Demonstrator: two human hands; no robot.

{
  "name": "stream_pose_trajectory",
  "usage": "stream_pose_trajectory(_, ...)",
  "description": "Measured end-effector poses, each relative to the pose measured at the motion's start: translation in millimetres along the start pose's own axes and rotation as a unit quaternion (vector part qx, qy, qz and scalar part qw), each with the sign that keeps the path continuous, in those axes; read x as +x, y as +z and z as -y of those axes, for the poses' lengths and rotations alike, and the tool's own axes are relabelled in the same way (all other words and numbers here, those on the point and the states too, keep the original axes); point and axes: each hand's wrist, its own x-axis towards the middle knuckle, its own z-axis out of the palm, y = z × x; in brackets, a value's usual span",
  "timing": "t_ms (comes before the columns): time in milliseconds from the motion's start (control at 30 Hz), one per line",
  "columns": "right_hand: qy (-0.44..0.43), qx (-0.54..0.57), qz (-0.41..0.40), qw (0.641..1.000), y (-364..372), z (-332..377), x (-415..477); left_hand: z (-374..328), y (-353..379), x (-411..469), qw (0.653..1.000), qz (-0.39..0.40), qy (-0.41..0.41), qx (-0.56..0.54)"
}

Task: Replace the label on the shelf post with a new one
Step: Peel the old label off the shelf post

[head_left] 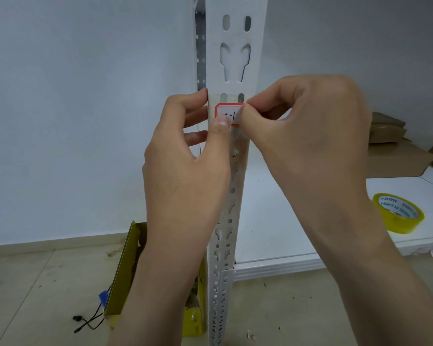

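Label point(229, 111): white with a red border and black handwriting, stuck on the front face of the post point(236, 31), about mid-frame and below the big keyhole slots. The post is white, slotted and upright, and runs from top to bottom of the view.

Left hand point(185, 158): thumb point(222, 126) pressed flat on the label's lower left corner. The other fingers point(195, 98) curl round the post's left edge, so this hand grips the post.

Right hand point(310, 126): fingers bunched, with thumb and forefinger tips point(248, 113) pinching at the label's right edge. The fingertips hide the edge itself.

A yellowish clear film point(238, 146) covers the post face above and below the label. It looks like tape, but I cannot tell whether the right-hand pinch takes the film too or only the label.

The post stands in front of a pale wall point(85, 121).

Right of the post is a white shelf point(298, 233), low down. A yellow tape roll point(400, 224) lies flat on it near the front edge, well apart from the post. Brown boxes point(395, 158) sit further back on the shelf at the right edge.

On the floor point(48, 283), an open yellow box point(124, 270) stands just left of the post's foot, partly behind the left forearm. A black cable point(88, 320) lies beside it.
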Motion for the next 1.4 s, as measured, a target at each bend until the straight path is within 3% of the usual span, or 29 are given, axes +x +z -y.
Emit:
stream_pose_trajectory(733, 0.024, -0.006, -0.013, 1.000, 5, 8, 0, -2, -7, -4, 0.999, 0.044, -0.006, -0.009)
stream_pose_trajectory(1400, -0.042, -0.029, -0.045, 0.998, -4, -1, -9, -7, -7, -4, 0.999, 0.044, -0.018, -0.013)
